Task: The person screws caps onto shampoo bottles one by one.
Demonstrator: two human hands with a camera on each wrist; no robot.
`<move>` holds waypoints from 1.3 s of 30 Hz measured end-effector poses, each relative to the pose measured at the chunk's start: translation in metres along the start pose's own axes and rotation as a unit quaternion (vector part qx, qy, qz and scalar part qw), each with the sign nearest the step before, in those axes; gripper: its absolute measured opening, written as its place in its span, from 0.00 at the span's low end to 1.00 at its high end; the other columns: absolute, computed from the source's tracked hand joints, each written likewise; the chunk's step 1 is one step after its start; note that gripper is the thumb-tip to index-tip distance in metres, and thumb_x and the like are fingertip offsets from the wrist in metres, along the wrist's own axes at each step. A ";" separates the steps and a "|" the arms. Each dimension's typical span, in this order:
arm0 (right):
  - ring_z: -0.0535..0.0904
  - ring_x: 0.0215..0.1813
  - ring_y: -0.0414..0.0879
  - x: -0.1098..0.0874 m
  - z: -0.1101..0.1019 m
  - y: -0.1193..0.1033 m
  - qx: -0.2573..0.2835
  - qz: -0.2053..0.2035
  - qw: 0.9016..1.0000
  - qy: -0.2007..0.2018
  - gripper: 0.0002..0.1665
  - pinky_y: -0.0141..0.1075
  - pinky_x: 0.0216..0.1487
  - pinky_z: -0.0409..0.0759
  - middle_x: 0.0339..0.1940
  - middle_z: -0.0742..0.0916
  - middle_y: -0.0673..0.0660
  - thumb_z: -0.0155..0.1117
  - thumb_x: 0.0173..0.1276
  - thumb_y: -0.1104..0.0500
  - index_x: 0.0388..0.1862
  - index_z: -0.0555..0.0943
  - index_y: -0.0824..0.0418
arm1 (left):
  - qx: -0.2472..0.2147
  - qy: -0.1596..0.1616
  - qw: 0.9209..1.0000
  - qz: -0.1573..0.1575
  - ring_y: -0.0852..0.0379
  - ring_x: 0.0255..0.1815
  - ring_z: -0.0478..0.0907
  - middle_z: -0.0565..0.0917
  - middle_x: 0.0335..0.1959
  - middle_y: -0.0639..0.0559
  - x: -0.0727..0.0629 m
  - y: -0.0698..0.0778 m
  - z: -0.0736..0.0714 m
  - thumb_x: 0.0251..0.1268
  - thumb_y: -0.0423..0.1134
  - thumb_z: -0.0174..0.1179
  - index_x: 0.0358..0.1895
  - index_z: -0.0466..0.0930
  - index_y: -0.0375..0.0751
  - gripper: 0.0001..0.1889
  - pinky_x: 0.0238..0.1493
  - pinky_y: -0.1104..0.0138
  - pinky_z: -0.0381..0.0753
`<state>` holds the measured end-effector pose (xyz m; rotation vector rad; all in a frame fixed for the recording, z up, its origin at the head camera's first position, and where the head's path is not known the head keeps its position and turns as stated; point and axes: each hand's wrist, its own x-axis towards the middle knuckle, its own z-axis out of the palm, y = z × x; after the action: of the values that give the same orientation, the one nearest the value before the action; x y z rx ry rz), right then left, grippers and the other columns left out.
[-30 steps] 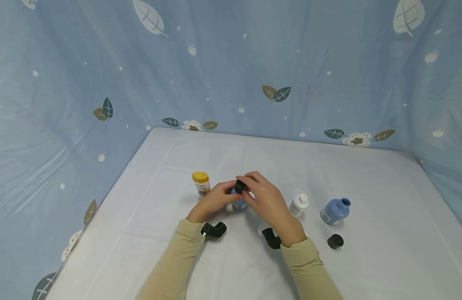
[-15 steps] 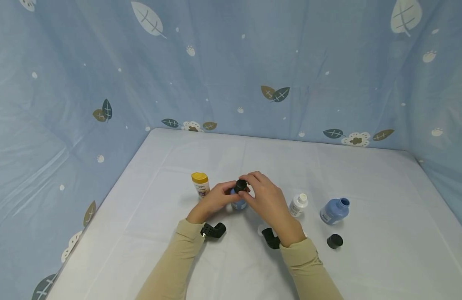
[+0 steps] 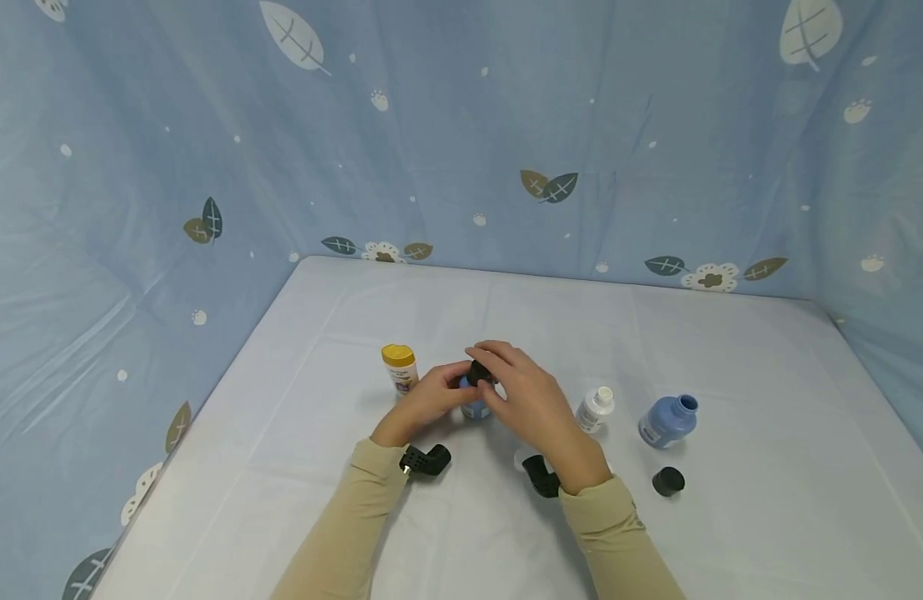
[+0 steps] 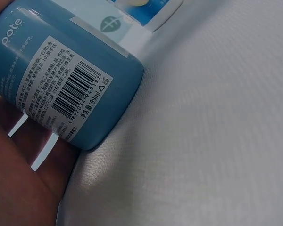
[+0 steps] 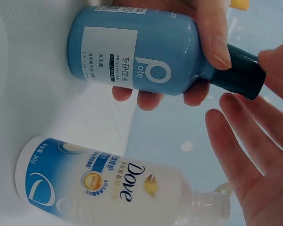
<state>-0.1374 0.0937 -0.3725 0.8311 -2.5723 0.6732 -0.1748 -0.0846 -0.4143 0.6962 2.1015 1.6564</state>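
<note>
My left hand [image 3: 431,396] grips a small blue shampoo bottle [image 5: 137,52] that stands on the white table. A barcode label faces the left wrist camera on the same bottle [image 4: 61,84]. On its neck sits a black cap [image 5: 240,73], slightly tilted, with the left thumb lying along its lower edge. My right hand [image 3: 525,396] pinches this cap between thumb and fingers; in the right wrist view its other fingers are spread below. Close to the right hand stands an uncapped white Dove bottle [image 5: 127,188], its threaded neck bare.
Left of the hands stands a white bottle with a yellow cap [image 3: 399,367]. To the right are an open blue bottle [image 3: 667,422] and a loose black cap [image 3: 668,482]. A pale round piece [image 3: 521,458] lies partly under the right wrist. Patterned blue cloth [image 3: 461,125] borders the table.
The right fingers have shifted around the black cap, covering it, uncovering it half a second ago, and now covering more of it again. The left hand and bottle stay in place.
</note>
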 end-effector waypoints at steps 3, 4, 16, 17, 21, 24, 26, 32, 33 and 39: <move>0.72 0.53 0.42 0.000 0.000 -0.001 0.008 -0.009 1.000 -0.005 0.22 0.36 0.43 0.75 0.54 0.76 0.49 0.58 0.61 0.62 0.55 0.75 0.55 | -0.004 -0.003 1.000 -0.001 0.58 0.49 0.71 0.75 0.52 0.48 0.000 0.000 0.000 0.61 0.36 0.56 0.56 0.70 0.37 0.20 0.50 0.65 0.70; 0.72 0.52 0.42 0.000 0.000 -0.001 0.008 -0.009 1.000 -0.007 0.21 0.35 0.43 0.75 0.53 0.76 0.49 0.58 0.61 0.63 0.54 0.75 0.55 | -0.004 -0.004 1.000 -0.001 0.58 0.50 0.71 0.74 0.53 0.47 -0.001 0.000 0.000 0.61 0.35 0.55 0.57 0.69 0.37 0.20 0.50 0.66 0.70; 0.75 0.46 0.41 0.000 0.002 0.001 0.001 0.008 1.000 0.004 0.18 0.34 0.38 0.75 0.47 0.78 0.48 0.63 0.59 0.59 0.50 0.78 0.55 | -0.016 -0.006 1.000 0.011 0.57 0.50 0.71 0.75 0.52 0.46 0.001 0.000 0.000 0.61 0.34 0.56 0.55 0.71 0.35 0.19 0.51 0.65 0.70; 0.75 0.45 0.41 0.000 0.003 0.001 0.001 0.010 1.000 0.007 0.18 0.34 0.38 0.75 0.47 0.78 0.48 0.63 0.59 0.58 0.50 0.78 0.55 | -0.018 -0.006 1.000 0.010 0.58 0.50 0.71 0.75 0.53 0.46 0.001 0.000 0.001 0.61 0.34 0.56 0.55 0.71 0.35 0.19 0.51 0.65 0.70; 0.75 0.43 0.40 0.000 0.004 0.001 0.001 0.018 1.000 0.020 0.18 0.34 0.36 0.75 0.45 0.78 0.48 0.63 0.59 0.56 0.49 0.78 0.54 | -0.027 -0.005 1.000 0.010 0.57 0.51 0.71 0.75 0.53 0.46 0.001 0.000 0.001 0.60 0.34 0.56 0.55 0.71 0.35 0.19 0.52 0.65 0.69; 0.75 0.42 0.40 -0.001 0.005 0.000 -0.002 0.026 0.999 0.032 0.18 0.33 0.35 0.75 0.44 0.79 0.47 0.64 0.58 0.54 0.48 0.78 0.54 | -0.026 -0.004 1.000 0.011 0.57 0.52 0.71 0.76 0.52 0.46 0.001 0.000 0.001 0.60 0.34 0.56 0.55 0.71 0.35 0.19 0.52 0.65 0.69; 0.75 0.42 0.40 0.000 0.005 0.000 -0.002 0.033 0.999 0.039 0.18 0.33 0.34 0.75 0.43 0.79 0.47 0.64 0.58 0.53 0.48 0.78 0.54 | -0.023 -0.005 1.000 0.012 0.57 0.52 0.71 0.76 0.52 0.45 0.002 0.000 0.001 0.61 0.33 0.55 0.55 0.71 0.35 0.19 0.52 0.65 0.69; 0.75 0.45 0.40 0.000 0.006 0.000 -0.001 0.034 0.999 0.032 0.20 0.34 0.36 0.75 0.46 0.78 0.47 0.64 0.58 0.52 0.50 0.77 0.53 | 0.003 0.002 1.000 0.000 0.58 0.52 0.70 0.76 0.52 0.48 0.001 0.002 0.001 0.61 0.37 0.56 0.55 0.73 0.37 0.18 0.52 0.66 0.69; 0.75 0.46 0.40 0.000 0.005 0.000 -0.001 0.027 0.999 0.029 0.21 0.34 0.37 0.75 0.47 0.78 0.47 0.64 0.58 0.53 0.51 0.76 0.53 | 0.007 0.003 1.000 -0.002 0.58 0.52 0.70 0.76 0.52 0.48 0.001 0.002 0.000 0.61 0.37 0.56 0.55 0.73 0.37 0.18 0.52 0.66 0.69; 0.73 0.49 0.41 0.000 0.004 0.001 0.004 -0.016 1.000 0.025 0.19 0.34 0.40 0.75 0.48 0.78 0.49 0.59 0.58 0.63 0.50 0.78 0.56 | 0.002 0.005 1.000 0.001 0.55 0.50 0.71 0.75 0.51 0.46 0.002 -0.005 0.000 0.61 0.36 0.56 0.53 0.73 0.35 0.17 0.50 0.65 0.70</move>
<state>-0.1390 0.0922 -0.3759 0.8455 -2.5078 0.6851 -0.1769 -0.0848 -0.4186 0.6918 2.1119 1.6604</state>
